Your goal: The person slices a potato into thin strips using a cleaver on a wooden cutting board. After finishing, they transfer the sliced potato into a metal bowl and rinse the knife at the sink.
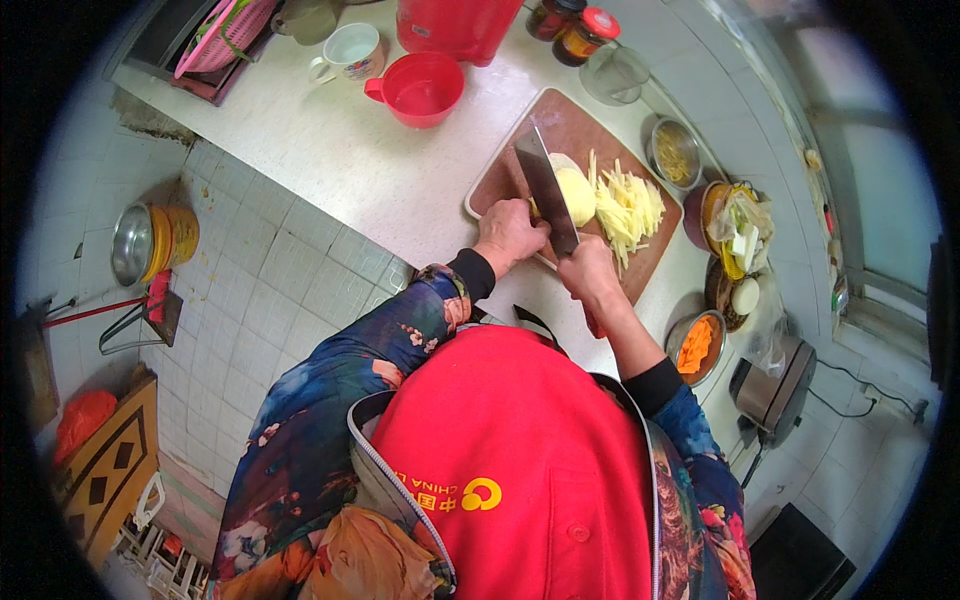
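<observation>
My right hand (589,270) grips the cleaver (551,199) by its red handle, which shows below the fist. The wide blade points up and to the left over the wooden cutting board (499,184) with a pale rim. Left of the blade, my left hand (511,234) has its fingers curled on a yellow piece, apparently potato; only a sliver shows past the fingers. Pale yellow slices, apparently potato (576,197), lie against the blade's right side. Beyond them a heap of thin yellow strips (630,210) spreads over the right of the board.
A red cup (422,88), a white mug (352,54) and a red container (457,26) stand on the counter (315,142). Along the wall are jars (585,37), a bowl of shreds (675,154), a basket (739,225), a bowl of orange pieces (696,346) and an appliance (772,390).
</observation>
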